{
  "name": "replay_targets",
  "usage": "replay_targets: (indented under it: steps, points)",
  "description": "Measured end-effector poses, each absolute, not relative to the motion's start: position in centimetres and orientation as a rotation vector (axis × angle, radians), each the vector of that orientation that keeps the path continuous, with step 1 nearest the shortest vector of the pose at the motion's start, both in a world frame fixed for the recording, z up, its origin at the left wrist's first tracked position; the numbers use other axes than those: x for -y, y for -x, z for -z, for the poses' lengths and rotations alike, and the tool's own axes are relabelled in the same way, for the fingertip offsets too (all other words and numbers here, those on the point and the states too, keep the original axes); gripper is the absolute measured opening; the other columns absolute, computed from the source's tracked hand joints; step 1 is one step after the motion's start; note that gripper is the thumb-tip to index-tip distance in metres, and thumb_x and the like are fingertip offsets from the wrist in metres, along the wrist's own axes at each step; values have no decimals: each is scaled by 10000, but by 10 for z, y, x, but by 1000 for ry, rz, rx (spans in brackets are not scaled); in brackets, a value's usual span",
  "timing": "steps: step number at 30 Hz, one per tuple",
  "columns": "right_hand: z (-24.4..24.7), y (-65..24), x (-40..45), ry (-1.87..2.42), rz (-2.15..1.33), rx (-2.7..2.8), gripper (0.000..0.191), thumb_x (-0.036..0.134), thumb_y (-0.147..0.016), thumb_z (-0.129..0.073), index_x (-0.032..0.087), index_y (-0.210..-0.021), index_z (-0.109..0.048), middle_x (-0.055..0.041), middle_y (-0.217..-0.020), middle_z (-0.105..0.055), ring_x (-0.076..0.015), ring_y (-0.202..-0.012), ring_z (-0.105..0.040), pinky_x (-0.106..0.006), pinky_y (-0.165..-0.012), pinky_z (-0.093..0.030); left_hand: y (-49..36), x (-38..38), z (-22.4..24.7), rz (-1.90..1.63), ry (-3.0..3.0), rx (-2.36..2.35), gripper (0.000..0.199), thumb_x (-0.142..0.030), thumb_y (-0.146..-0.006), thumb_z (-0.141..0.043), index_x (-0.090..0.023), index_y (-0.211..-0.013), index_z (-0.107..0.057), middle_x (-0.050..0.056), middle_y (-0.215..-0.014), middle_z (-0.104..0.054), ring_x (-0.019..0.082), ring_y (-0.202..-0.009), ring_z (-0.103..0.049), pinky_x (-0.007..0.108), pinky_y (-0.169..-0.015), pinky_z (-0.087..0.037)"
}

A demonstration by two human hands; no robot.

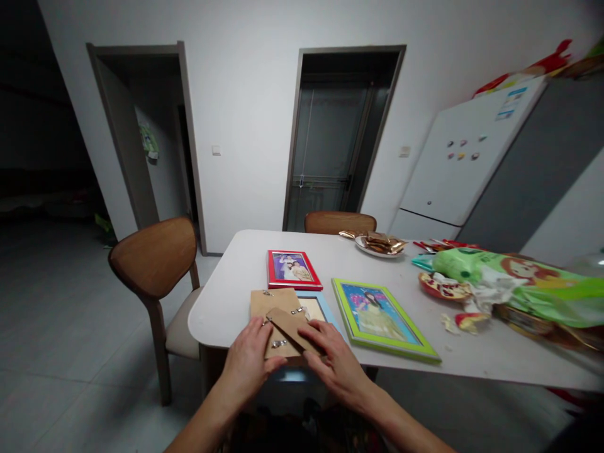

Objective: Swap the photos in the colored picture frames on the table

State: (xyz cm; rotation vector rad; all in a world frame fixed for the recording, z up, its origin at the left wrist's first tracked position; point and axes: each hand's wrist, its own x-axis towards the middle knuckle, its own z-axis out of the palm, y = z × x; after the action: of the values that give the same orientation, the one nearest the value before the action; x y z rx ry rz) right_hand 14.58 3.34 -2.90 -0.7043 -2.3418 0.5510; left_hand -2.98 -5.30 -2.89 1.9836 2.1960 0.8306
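A brown backing board (pixel 274 301) with small metal clips lies near the table's front edge, partly over a light blue picture frame (pixel 321 308). My left hand (pixel 250 355) rests on its left side, fingers curled against the board. My right hand (pixel 333 358) holds a brown flap (pixel 295 328) that stands tilted up from the board. Behind them lies a red picture frame (pixel 293 269) with a photo. To the right is a green picture frame (pixel 382 318), its photo facing up. Neither hand touches these two.
The white table (pixel 221 299) bears a plate of wrapped packets (pixel 381 244), an opened pomegranate (pixel 444 287), peel pieces (pixel 472 322) and a green plastic bag (pixel 542 280) at the right. Wooden chairs stand at the left (pixel 155 258) and behind (pixel 340 222).
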Motion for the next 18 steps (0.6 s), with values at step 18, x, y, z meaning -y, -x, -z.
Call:
replay_targets:
  steps: [18]
  points:
    - [53,-185,-51,910,-421,2395,367,261,-686,-481,206,-1034,-582,-93,-1107,-514,-221,-1034,-439,-384,-903,-313,-2,38,31,-548,-2019,-2118,385,-303,-736,-516,-133,-1081,-493,148,-1234,-446,267,-1170,-361,421,-975,-269]
